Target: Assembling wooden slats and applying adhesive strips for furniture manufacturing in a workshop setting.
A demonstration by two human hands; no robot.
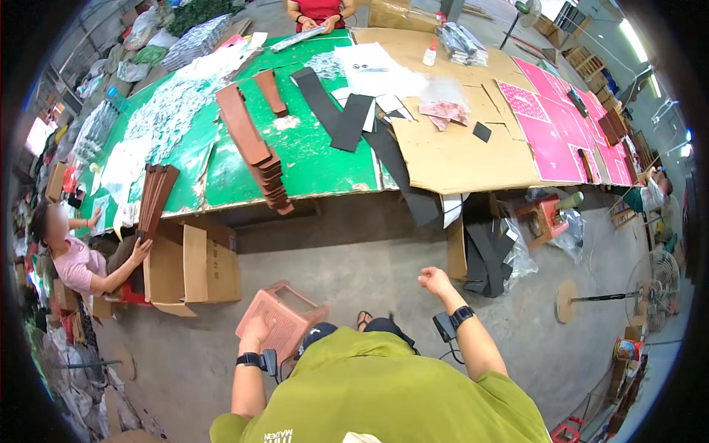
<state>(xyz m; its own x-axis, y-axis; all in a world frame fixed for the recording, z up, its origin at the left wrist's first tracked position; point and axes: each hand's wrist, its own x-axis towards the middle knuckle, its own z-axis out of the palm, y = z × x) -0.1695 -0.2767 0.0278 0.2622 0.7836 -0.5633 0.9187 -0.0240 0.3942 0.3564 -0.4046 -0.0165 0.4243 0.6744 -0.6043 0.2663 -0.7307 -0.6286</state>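
My left hand [255,330] is at the near-left edge of a pink plastic stool [283,341], closed on that edge, its fingertips hard to make out against the similar colour. The stool looks tipped, with the opening between its legs facing away from me. Out ahead on the right, my right hand [433,280] is over the floor with its fingers curled in and nothing visible in them. Both wrists wear a black strap with a small device. Beyond my hands stands the long green-topped table [310,159], bearing a fanned row of brown strips [251,140].
A cardboard box [210,266] stands at left, beside a person [77,258] holding brown strips. Another person [322,11] is across the table. Black strips [484,258] fill a box at right, near a red stool [545,221]. A standing fan [653,284] is at far right.
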